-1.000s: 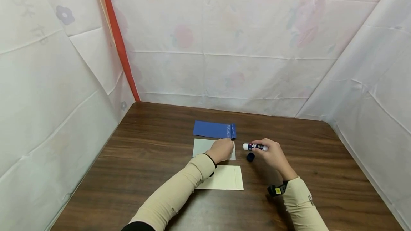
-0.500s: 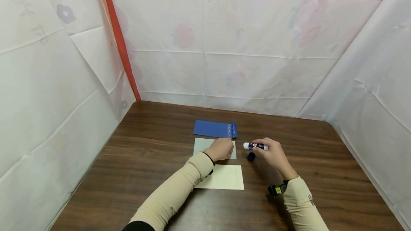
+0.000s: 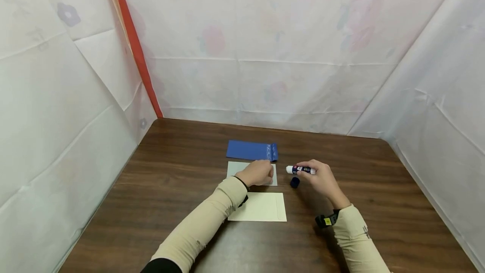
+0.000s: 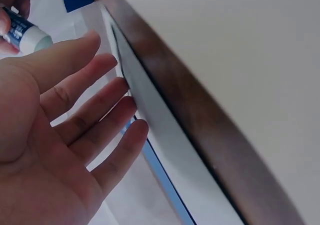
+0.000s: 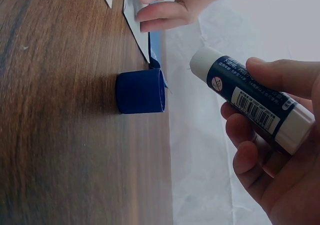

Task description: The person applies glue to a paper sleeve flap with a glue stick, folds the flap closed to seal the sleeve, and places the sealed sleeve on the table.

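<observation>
My right hand [image 3: 323, 181] holds an uncapped glue stick [image 5: 252, 97] between thumb and fingers, its white end pointing left, above the table. Its dark blue cap [image 5: 141, 91] sits on the table just below. The left hand [image 3: 258, 172] is over a pale grey envelope [image 3: 235, 168]; in the left wrist view its fingers are loosely extended, the fingertips right at the paper's surface. Part of that envelope is hidden under the hand. Behind it lies a blue envelope [image 3: 248, 150] with whitish streaks near its folded right end. A cream envelope [image 3: 262, 207] lies nearer, partly covered by the left wrist.
The brown wood-grain table [image 3: 163, 180] runs to a back edge against white patterned sheeting [image 3: 295, 54]. More sheeting hangs along the left and right sides. A red strip [image 3: 136, 45] runs down the back left corner.
The head view has shifted slightly. Both hands, the glue stick, the cap and the envelopes keep their places relative to each other.
</observation>
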### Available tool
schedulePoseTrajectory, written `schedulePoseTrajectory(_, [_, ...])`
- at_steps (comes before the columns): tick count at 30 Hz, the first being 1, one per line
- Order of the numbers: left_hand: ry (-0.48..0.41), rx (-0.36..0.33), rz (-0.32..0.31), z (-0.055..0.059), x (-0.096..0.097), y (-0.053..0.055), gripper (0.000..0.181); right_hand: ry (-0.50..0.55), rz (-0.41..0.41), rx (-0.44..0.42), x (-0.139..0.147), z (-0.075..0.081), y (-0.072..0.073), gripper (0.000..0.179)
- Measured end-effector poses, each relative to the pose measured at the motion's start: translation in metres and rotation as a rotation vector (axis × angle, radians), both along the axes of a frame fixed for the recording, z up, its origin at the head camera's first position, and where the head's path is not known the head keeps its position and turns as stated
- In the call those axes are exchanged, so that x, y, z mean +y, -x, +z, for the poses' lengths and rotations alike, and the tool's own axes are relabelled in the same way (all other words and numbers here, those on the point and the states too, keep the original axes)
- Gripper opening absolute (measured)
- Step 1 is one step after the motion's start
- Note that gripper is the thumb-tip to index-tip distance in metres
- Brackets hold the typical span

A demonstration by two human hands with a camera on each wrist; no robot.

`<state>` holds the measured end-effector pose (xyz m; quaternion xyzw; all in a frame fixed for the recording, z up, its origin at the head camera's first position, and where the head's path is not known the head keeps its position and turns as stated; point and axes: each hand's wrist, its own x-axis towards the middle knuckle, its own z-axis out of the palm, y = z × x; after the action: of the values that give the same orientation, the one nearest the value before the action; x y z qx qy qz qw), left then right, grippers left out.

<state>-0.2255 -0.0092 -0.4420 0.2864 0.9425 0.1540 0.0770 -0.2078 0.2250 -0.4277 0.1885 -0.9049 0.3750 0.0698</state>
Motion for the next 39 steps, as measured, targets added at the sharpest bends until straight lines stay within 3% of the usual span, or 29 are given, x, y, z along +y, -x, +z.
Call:
schedulePoseTrajectory(4, [-0.030,-0.045,0.032,0.002,-0.001,0.002,0.008,-0.012,-0.003,0.004,0.000,0.002,0.002,0.019])
schedulePoseTrajectory(13, [-0.102,-0.088,0.067,-0.007,-0.001,-0.001,0.026,-0.020,-0.011,-0.009,0.001,-0.002,-0.002,0.019])
schedulePoseTrajectory(24, [-0.100,-0.006,0.117,-0.010,-0.004,0.005,0.028,-0.008,-0.005,-0.029,0.001,-0.003,-0.001,0.020])
schedulePoseTrajectory(30, [-0.082,0.071,0.184,-0.008,-0.007,0.007,0.026,0.010,0.006,-0.029,0.000,-0.007,0.000,0.018])
schedulePoseTrajectory(39, [-0.092,0.056,0.305,-0.003,-0.008,0.016,0.027,0.006,0.011,-0.032,0.000,-0.007,0.000,0.019])
